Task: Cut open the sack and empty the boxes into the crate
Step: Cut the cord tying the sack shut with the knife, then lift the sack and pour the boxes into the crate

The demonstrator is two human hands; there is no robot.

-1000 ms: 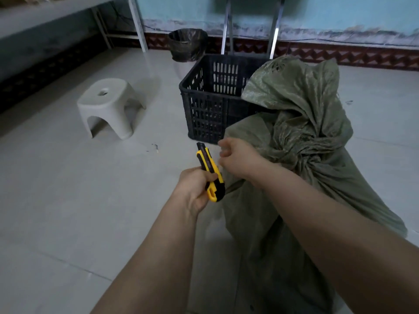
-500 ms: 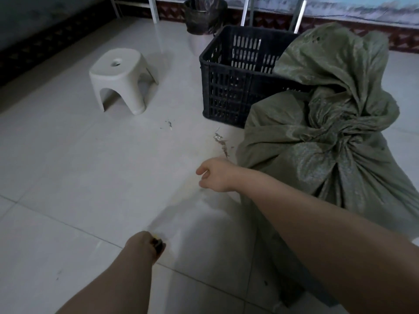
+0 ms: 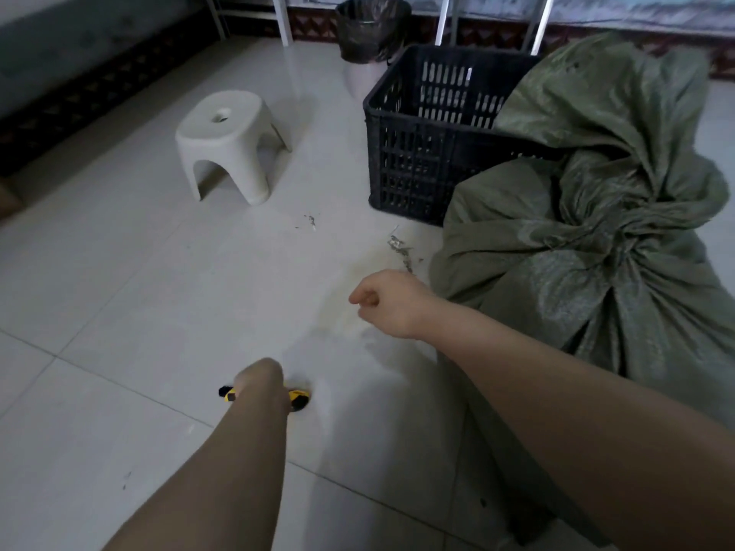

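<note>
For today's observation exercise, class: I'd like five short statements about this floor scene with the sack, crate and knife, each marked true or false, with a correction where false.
1. The left hand is down at the floor over the yellow utility knife. True.
2. The green sack is knotted shut at its top. True.
3. The right hand grips the sack. False: it hovers loosely curled over the floor tiles, beside the sack and apart from it.
4. The white stool stands inside the black crate. False: it stands on the floor, left of the crate.
5. Boxes fill the crate. False: none show in the part of the crate that is in view.
</note>
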